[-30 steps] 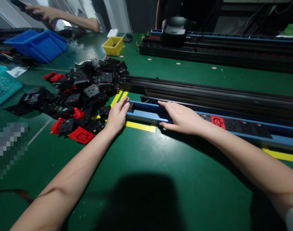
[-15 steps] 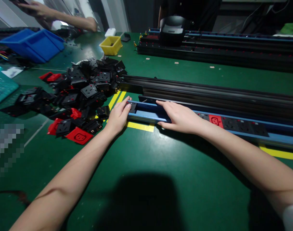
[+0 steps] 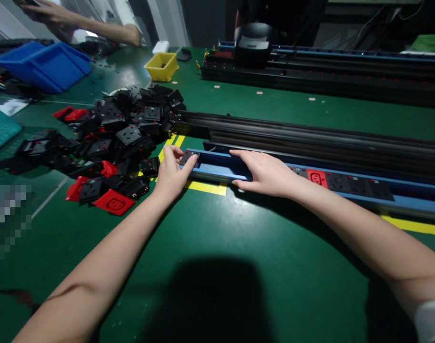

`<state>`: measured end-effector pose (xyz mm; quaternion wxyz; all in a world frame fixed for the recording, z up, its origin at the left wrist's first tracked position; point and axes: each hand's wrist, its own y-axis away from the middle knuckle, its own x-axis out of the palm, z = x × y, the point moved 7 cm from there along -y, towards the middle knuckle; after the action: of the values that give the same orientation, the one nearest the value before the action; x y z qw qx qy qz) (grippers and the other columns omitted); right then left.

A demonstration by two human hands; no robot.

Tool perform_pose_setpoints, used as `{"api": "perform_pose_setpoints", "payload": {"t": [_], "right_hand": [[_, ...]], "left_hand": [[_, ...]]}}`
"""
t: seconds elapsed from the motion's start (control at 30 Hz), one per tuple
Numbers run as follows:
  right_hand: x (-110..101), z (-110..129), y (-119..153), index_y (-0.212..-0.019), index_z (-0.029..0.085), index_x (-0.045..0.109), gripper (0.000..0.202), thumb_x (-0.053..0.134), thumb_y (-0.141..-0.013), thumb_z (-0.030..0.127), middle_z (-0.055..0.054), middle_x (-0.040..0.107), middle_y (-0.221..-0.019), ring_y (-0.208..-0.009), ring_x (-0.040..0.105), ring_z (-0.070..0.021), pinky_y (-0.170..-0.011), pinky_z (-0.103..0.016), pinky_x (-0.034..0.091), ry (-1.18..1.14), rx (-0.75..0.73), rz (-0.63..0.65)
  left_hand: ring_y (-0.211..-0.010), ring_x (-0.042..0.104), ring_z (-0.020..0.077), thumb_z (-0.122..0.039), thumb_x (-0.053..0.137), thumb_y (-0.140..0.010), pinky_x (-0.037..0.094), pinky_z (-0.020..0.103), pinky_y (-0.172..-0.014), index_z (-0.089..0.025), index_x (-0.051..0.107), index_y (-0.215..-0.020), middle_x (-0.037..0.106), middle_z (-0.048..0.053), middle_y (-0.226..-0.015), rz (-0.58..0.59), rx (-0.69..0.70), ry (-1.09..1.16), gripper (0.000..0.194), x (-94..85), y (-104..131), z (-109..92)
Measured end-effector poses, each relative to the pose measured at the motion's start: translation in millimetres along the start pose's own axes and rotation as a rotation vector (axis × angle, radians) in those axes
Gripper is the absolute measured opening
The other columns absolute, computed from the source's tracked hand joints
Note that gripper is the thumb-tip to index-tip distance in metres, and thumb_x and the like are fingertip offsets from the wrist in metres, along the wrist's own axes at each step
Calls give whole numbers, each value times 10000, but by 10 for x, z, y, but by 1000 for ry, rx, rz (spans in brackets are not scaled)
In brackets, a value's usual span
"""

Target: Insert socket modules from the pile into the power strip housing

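Observation:
A long blue channel rail (image 3: pixel 222 170) lies across the table with socket modules seated along it. At its left end sits a black socket module (image 3: pixel 189 157). My left hand (image 3: pixel 171 174) has its thumb on top of this module and its fingers curled at the end of the rail. Further right, my right hand (image 3: pixel 265 174) straddles the rail, fingertips on the far edge and thumb on the near edge, covering the part beneath. Beyond my right wrist, a red socket module (image 3: pixel 316 178) and several black ones (image 3: pixel 353 185) show in the channel.
Left of the rail spreads a pile of loose black and red socket modules (image 3: pixel 129 136). Long black rails (image 3: pixel 292 131) lie behind. Farther back are a yellow bin (image 3: pixel 162 67), a blue bin (image 3: pixel 60 71) and more rails (image 3: pixel 328 83). Another person's arm (image 3: pixel 106 32) shows at upper left.
My left fingers have drawn back and curled at the rail's end, with more of the black socket module showing. My right hand stays in place on the rail.

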<state>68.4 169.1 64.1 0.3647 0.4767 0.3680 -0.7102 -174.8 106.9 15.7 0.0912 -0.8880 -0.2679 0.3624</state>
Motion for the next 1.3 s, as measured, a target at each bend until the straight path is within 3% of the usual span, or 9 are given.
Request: {"api": "perform_pose_setpoints", "payload": {"t": [0.23, 0.37, 0.5, 0.77, 0.9, 1.07, 1.3], "right_hand": [[-24, -3, 19, -1475, 116, 499, 719, 722, -858, 409, -174, 607, -1461, -1307, 614, -322, -1074, -462, 516, -20, 33, -27], [-43, 20, 36, -1454, 116, 518, 688, 709, -860, 405, -169, 626, -1416, -1240, 638, -328, -1012, -455, 544, 7, 19, -54], [-56, 47, 40, -1423, 113, 530, 650, 693, -855, 386, -178, 634, -1364, -1215, 621, -346, -1008, -477, 523, 36, -23, -83], [-81, 55, 34, -1444, 142, 467, 683, 692, -837, 360, -192, 603, -1389, -1249, 573, -353, -1009, -496, 472, -23, -66, -122], [-104, 87, 48, -1458, 151, 454, 674, 682, -858, 359, -187, 614, -1385, -1211, 580, -358, -955, -488, 463, 8, -100, -151], [-116, 121, 64, -1472, 134, 453, 676, 676, -884, 379, -188, 640, -1344, -1157, 588, -353, -911, -454, 440, 91, -103, -163], [-131, 145, 61, -1412, 97, 518, 624, 706, -886, 374, -168, 688, -1267, -1105, 612, -319, -892, -410, 407, 149, -122, -178]], "left_hand": [[-899, 609, 213, -532, 557, -950, 498, 374, -862, -222, 539, -1053, 626, 55, -992, 33, 110, -85, 327, -6, 40, -196], [-1027, 611, 291, -407, 405, -1022, 399, 476, -1006, -203, 612, -1029, 671, 109, -1025, 33, 271, -278, 291, 35, 145, -435], [-1078, 630, 321, -378, 460, -1010, 327, 519, -1028, -204, 679, -1112, 730, 110, -1062, 81, 447, -398, 297, 138, 278, -639], [-1213, 650, 265, -245, 453, -1029, 423, 408, -943, -227, 576, -1432, 695, 84, -1371, 327, 859, -462, 421, 388, 478, -882], [-1148, 688, 219, -152, 420, -1029, 476, 361, -884, -142, 546, -1427, 713, 109, -1333, 324, 1035, -489, 417, 408, 541, -988], [-990, 723, 238, -220, 494, -1000, 509, 367, -796, -118, 563, -1350, 759, 129, -1173, 265, 1018, -484, 371, 389, 500, -972], [-991, 706, 281, -295, 568, -960, 505, 396, -813, -130, 581, -1290, 750, 139, -1114, 262, 906, -407, 369, 326, 431, -917]]}}
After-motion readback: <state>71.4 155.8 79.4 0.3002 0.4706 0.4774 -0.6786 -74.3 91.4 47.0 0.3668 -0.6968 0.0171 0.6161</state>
